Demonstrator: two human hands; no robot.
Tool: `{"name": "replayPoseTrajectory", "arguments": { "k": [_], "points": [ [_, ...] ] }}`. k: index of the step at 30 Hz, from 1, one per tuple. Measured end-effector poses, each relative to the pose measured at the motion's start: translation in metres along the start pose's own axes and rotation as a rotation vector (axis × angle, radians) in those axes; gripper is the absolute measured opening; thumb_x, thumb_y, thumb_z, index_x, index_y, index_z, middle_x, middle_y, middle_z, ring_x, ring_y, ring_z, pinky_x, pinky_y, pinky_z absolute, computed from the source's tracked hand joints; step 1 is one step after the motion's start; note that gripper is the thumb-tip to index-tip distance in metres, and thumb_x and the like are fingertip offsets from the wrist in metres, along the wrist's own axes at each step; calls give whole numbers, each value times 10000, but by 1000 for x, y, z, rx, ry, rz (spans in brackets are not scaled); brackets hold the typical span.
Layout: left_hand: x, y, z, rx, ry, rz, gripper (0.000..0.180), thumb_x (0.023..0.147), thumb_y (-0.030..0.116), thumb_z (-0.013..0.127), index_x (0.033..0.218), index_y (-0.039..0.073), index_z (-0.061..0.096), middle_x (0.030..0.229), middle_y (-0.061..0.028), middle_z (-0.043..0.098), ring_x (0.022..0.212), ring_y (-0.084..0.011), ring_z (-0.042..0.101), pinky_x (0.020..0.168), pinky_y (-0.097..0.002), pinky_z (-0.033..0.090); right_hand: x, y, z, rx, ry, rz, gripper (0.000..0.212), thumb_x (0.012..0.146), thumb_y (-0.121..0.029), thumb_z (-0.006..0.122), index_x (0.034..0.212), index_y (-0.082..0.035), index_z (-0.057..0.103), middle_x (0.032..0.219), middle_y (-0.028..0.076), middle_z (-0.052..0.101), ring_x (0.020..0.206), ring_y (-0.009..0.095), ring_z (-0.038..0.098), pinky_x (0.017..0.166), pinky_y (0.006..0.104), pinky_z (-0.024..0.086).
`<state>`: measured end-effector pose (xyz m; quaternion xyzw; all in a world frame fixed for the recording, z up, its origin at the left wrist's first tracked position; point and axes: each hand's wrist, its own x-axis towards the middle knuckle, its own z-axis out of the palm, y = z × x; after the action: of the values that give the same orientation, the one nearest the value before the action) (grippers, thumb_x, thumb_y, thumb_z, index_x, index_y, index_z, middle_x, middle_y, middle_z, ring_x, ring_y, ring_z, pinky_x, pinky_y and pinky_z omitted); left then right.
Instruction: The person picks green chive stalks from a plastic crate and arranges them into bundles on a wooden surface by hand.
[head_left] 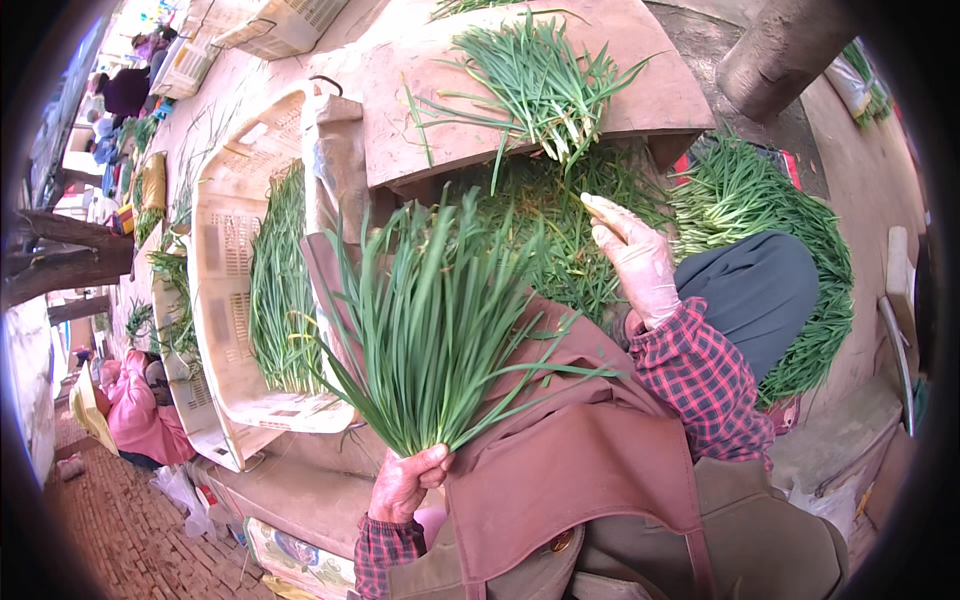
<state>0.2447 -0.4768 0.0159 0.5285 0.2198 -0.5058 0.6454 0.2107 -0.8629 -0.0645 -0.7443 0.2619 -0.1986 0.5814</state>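
Note:
My left hand is closed round the base of a large bunch of garlic chives, whose green leaves fan out upward and away from me. My right hand is raised to the right of the bunch, apart from it. Its fingers are stretched out with nothing held, and the fingertips point toward the low board. Beneath the bunch, a brown apron covers my lap.
Chives lie on a low board ahead; loose leaves litter the ground below. A white plastic crate with chives stands left. A big chive pile lies right, by my knee. A person in pink sits far left.

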Motion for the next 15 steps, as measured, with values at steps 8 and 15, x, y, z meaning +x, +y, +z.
{"name": "replayPoseTrajectory", "arguments": {
  "k": [8,15],
  "points": [
    [-1,-9,-33,122,24,-66,311,818,64,775,1065,9,595,770,-51,594,539,-79,423,464,-217,287,-1,-18,6,250,35,161,180,975,-106,629,1104,-5,704,816,35,706,743,84,655,687,201,504],
    [4,-13,-49,153,2,-75,330,799,109,791,1042,-15,606,735,-71,603,535,-98,463,461,-222,300,-25,-104,33,198,-365,-55,279,988,-110,612,1245,-13,661,868,61,702,663,59,626,594,200,490]
  ]
}}
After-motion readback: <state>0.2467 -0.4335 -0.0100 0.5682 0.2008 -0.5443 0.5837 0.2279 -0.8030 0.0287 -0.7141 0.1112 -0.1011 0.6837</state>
